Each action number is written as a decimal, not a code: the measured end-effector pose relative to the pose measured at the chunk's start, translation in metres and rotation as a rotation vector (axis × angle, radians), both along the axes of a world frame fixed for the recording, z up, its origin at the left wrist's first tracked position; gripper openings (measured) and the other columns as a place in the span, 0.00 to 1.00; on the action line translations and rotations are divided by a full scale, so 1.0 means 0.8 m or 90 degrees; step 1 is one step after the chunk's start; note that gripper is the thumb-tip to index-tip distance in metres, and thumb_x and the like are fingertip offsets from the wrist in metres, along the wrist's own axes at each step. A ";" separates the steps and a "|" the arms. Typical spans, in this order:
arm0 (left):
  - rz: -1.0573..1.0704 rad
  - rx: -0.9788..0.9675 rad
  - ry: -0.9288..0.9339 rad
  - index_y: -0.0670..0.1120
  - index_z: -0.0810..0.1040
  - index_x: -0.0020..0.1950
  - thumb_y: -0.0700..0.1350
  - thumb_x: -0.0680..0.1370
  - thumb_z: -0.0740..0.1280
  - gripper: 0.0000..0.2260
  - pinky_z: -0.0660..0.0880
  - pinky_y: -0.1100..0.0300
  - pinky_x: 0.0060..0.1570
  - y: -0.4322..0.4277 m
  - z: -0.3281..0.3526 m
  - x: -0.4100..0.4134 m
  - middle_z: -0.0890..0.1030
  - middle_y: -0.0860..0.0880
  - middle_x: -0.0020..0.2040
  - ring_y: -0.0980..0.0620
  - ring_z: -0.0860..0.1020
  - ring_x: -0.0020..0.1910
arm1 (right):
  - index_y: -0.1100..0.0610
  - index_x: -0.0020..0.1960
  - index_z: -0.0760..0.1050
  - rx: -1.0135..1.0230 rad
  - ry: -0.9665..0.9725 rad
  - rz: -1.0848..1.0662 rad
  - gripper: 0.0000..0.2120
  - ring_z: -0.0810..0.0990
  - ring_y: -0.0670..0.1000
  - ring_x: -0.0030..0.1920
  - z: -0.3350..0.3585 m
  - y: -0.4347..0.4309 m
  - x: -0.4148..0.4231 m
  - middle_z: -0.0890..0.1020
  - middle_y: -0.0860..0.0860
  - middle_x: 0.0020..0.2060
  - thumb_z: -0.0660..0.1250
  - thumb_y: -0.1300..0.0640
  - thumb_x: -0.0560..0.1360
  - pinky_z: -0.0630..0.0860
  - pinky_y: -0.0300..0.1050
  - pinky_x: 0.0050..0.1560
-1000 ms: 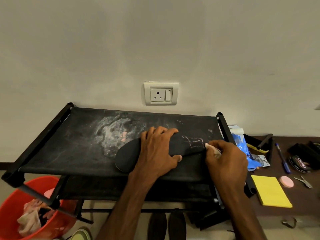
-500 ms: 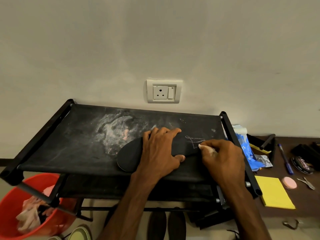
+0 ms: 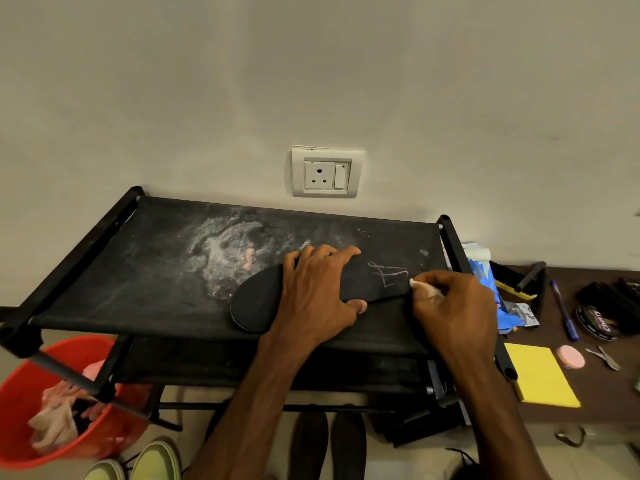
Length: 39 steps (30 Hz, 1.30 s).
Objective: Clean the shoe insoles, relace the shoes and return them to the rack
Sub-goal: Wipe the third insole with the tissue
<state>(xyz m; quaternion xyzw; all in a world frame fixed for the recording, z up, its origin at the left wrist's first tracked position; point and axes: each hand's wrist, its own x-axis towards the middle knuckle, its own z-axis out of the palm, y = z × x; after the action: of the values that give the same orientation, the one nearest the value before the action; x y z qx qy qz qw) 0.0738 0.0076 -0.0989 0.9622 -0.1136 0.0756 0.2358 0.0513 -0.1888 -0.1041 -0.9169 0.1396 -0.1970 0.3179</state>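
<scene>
- A black insole (image 3: 263, 299) lies flat on the top fabric shelf of the black shoe rack (image 3: 104, 271), right of the shelf's middle and close to its front edge.
- Its long axis runs slantwise. The broad rounded end points left and toward the person, and the narrower end points right and slightly toward the wall.
- The left hand (image 3: 315, 292) presses down on the middle of the insole. Its fingers are straight and spread across the insole's width, and the thumb lies along the near edge.
- The right hand (image 3: 453, 306) is at the insole's right end, with curled fingers pinching a small white stub (image 3: 420, 285). The stub's tip touches the insole there.
- A white scribble (image 3: 388, 273) marks the insole between the two hands.
- A pale powdery smear (image 3: 225, 251) spreads over the shelf fabric just beyond the insole's broad end.
- A wall socket (image 3: 327, 173) sits on the wall above the rack.
- An orange bucket (image 3: 20, 393) holding crumpled rags (image 3: 52, 420) stands at the rack's lower left.
- Pale green shoes (image 3: 152, 459) and dark shoes (image 3: 329, 441) are on the floor under the rack.
- On the brown surface to the right are a blue packet (image 3: 491, 282), a blue pen (image 3: 564, 311), a polish tin (image 3: 597, 323), a yellow notepad (image 3: 543, 375) and a pink disc (image 3: 570, 356).
</scene>
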 end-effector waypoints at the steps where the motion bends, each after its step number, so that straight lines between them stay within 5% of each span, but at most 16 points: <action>1: 0.001 0.001 0.001 0.61 0.66 0.75 0.62 0.70 0.74 0.36 0.53 0.54 0.69 0.000 0.000 0.000 0.73 0.56 0.68 0.53 0.67 0.69 | 0.50 0.47 0.86 -0.009 0.000 0.034 0.05 0.85 0.55 0.44 0.001 0.009 -0.001 0.87 0.49 0.41 0.72 0.54 0.73 0.83 0.56 0.47; 4: 0.002 0.011 0.003 0.61 0.66 0.75 0.63 0.70 0.74 0.36 0.54 0.54 0.68 0.000 -0.001 -0.001 0.73 0.56 0.68 0.53 0.68 0.69 | 0.49 0.49 0.87 -0.026 0.009 0.138 0.06 0.85 0.50 0.44 0.000 0.031 -0.004 0.87 0.45 0.43 0.73 0.53 0.73 0.83 0.54 0.46; 9: 0.000 0.010 -0.001 0.61 0.66 0.75 0.63 0.70 0.74 0.35 0.54 0.55 0.67 0.000 0.000 -0.001 0.73 0.56 0.67 0.53 0.68 0.68 | 0.47 0.48 0.87 -0.007 -0.008 0.051 0.05 0.84 0.50 0.45 0.004 0.015 0.000 0.87 0.45 0.42 0.74 0.52 0.73 0.83 0.54 0.47; 15: -0.001 0.004 0.006 0.61 0.66 0.76 0.62 0.70 0.75 0.36 0.54 0.54 0.68 0.001 0.000 0.000 0.73 0.55 0.68 0.52 0.68 0.69 | 0.48 0.48 0.87 -0.047 0.014 0.186 0.04 0.83 0.46 0.44 0.006 0.039 -0.005 0.86 0.44 0.44 0.75 0.52 0.73 0.83 0.51 0.46; 21: 0.001 0.010 -0.003 0.60 0.66 0.76 0.63 0.70 0.74 0.36 0.55 0.53 0.68 -0.001 0.001 -0.001 0.73 0.55 0.68 0.52 0.68 0.69 | 0.49 0.48 0.87 0.000 -0.002 0.020 0.06 0.84 0.51 0.43 0.006 0.015 0.007 0.87 0.47 0.40 0.73 0.52 0.73 0.83 0.56 0.48; 26: 0.002 0.013 0.009 0.60 0.65 0.76 0.63 0.71 0.74 0.36 0.55 0.52 0.70 0.000 0.001 0.001 0.73 0.55 0.69 0.52 0.68 0.70 | 0.49 0.47 0.87 -0.010 0.003 0.155 0.06 0.84 0.48 0.43 0.003 0.039 0.000 0.86 0.47 0.43 0.74 0.56 0.72 0.83 0.52 0.45; 34: 0.006 -0.001 -0.008 0.60 0.67 0.75 0.62 0.70 0.75 0.36 0.55 0.53 0.69 -0.002 0.002 -0.001 0.74 0.55 0.68 0.52 0.69 0.68 | 0.49 0.49 0.87 0.002 -0.007 -0.029 0.07 0.85 0.55 0.45 0.006 0.004 0.016 0.87 0.51 0.41 0.71 0.52 0.74 0.83 0.58 0.48; 39: 0.006 0.010 -0.003 0.61 0.66 0.76 0.62 0.70 0.75 0.36 0.54 0.54 0.69 -0.001 0.002 0.000 0.73 0.55 0.69 0.52 0.68 0.69 | 0.52 0.53 0.87 -0.010 0.056 0.088 0.08 0.83 0.49 0.46 0.011 -0.003 0.022 0.88 0.50 0.46 0.72 0.56 0.76 0.83 0.52 0.53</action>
<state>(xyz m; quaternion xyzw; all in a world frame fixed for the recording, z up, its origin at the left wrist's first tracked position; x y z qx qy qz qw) 0.0736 0.0067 -0.0971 0.9643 -0.1102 0.0783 0.2279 0.0691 -0.1908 -0.0956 -0.9344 0.0881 -0.1353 0.3174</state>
